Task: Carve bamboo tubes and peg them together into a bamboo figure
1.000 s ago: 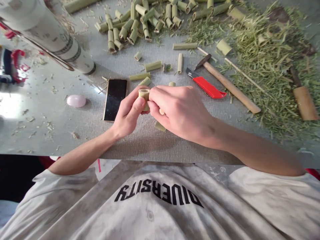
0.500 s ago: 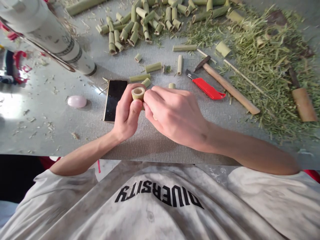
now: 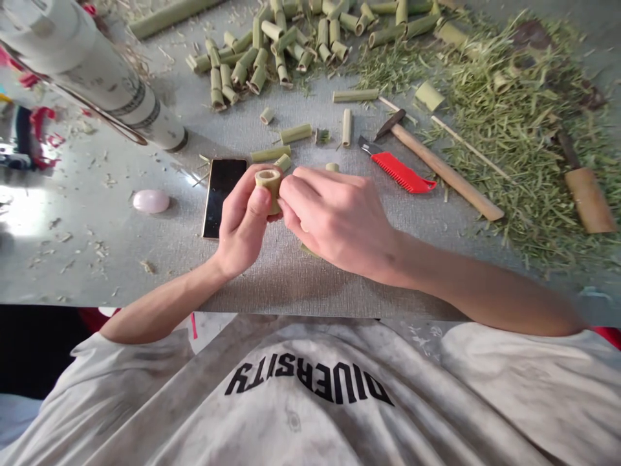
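Note:
My left hand (image 3: 245, 223) is wrapped round a short, hollow bamboo piece (image 3: 268, 184), its thumb pressed on the near side. The piece's open upper end faces me. Against its right side rests my right hand (image 3: 334, 223), fingers curled and pinched together. Whatever those fingers grip is hidden behind the knuckles. A sliver of something green (image 3: 308, 250) shows below the right hand, too covered to name. Just beyond the hands lie cut bamboo lengths (image 3: 270, 153). A dark-screened phone (image 3: 224, 197) lies beside my left hand.
To the right are a red-handled utility knife (image 3: 402, 173), a hammer (image 3: 444, 168), a wooden-handled tool (image 3: 589, 199) and heaped green shavings (image 3: 514, 136). Bamboo pieces (image 3: 291, 45) pile up at the back. A tall white container (image 3: 121, 90) and a pink oval object (image 3: 151, 201) stand left.
The bamboo piece has tipped, so more of its side shows. My left thumb and hand have shifted slightly left, and a green sliver now shows under my right hand.

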{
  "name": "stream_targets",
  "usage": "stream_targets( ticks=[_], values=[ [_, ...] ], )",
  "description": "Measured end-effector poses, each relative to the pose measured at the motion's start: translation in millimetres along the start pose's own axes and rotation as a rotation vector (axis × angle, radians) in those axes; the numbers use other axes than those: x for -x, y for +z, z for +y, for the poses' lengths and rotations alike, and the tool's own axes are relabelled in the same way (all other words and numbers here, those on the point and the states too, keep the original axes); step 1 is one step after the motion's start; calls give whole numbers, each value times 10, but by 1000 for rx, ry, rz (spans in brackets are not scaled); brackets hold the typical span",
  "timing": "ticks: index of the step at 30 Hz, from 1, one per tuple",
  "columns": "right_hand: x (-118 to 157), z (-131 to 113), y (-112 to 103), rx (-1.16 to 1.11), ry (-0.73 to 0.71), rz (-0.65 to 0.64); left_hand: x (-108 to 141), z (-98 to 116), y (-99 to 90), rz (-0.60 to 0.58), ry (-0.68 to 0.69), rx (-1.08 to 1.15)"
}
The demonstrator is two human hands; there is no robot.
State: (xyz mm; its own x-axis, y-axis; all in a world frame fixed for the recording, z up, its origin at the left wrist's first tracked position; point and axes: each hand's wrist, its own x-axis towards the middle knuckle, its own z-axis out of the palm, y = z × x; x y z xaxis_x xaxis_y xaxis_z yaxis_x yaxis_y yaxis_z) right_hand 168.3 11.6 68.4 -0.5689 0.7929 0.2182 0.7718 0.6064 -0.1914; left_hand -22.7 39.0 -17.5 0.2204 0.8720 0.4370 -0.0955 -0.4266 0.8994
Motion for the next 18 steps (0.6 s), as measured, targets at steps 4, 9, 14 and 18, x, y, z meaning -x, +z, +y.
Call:
stream_targets(
  ticks=[4, 9, 14, 18],
  values=[
    [34, -38, -48, -12, -14, -28, 82, 149, -16, 27, 51, -216],
    [15, 35, -220, -70, -37, -89, 89, 166, -11, -28, 60, -141],
    [-34, 62, -218, -41, -52, -125, -2, 62, 45, -35, 69, 37],
    [25, 22, -94, -46, -45, 24, 27, 88, -20, -22, 74, -98]
  ],
)
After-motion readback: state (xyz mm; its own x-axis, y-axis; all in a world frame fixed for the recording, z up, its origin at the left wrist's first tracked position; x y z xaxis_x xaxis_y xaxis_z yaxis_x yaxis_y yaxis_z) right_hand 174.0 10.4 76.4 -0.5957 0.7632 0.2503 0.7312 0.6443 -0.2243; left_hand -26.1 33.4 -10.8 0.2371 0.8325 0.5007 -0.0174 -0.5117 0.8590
